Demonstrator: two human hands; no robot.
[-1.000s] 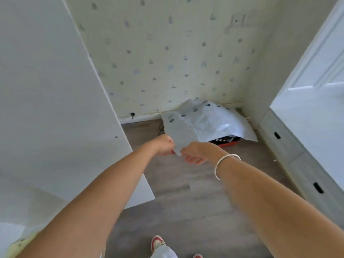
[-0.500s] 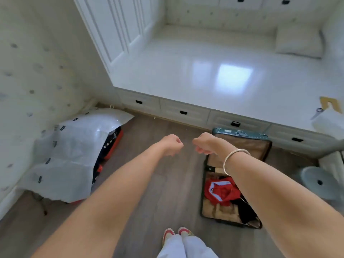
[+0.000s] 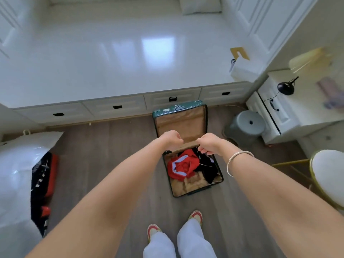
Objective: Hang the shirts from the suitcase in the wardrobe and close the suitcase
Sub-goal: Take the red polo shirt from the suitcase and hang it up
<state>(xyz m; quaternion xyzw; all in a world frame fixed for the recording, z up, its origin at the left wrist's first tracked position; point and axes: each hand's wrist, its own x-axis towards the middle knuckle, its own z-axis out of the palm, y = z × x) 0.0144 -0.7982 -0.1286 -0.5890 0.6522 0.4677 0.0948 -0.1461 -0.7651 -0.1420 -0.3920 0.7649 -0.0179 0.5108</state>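
A dark green suitcase (image 3: 193, 190) lies open on the wood floor ahead of my feet, its lid (image 3: 179, 121) leaning against the drawer fronts. Inside its lower half lie a red shirt (image 3: 183, 167) with white trim and a black garment (image 3: 209, 169). Both arms are stretched forward in the air above the suitcase. My left hand (image 3: 172, 138) is curled into a fist and my right hand (image 3: 207, 144) has its fingers curled too, a silver bangle on that wrist. Nothing is visible in either hand.
A white raised platform (image 3: 111, 58) with drawers runs across the back. A white plastic sheet (image 3: 16, 174) covers a red and black object (image 3: 43, 181) at left. A grey stool (image 3: 245, 127), a white desk (image 3: 290, 108) and a gold-legged chair (image 3: 329, 175) stand at right.
My view has swung right, from the wallpapered corner to the open suitcase, now centred ahead. My hands stay raised together in front of me with fingers curled.
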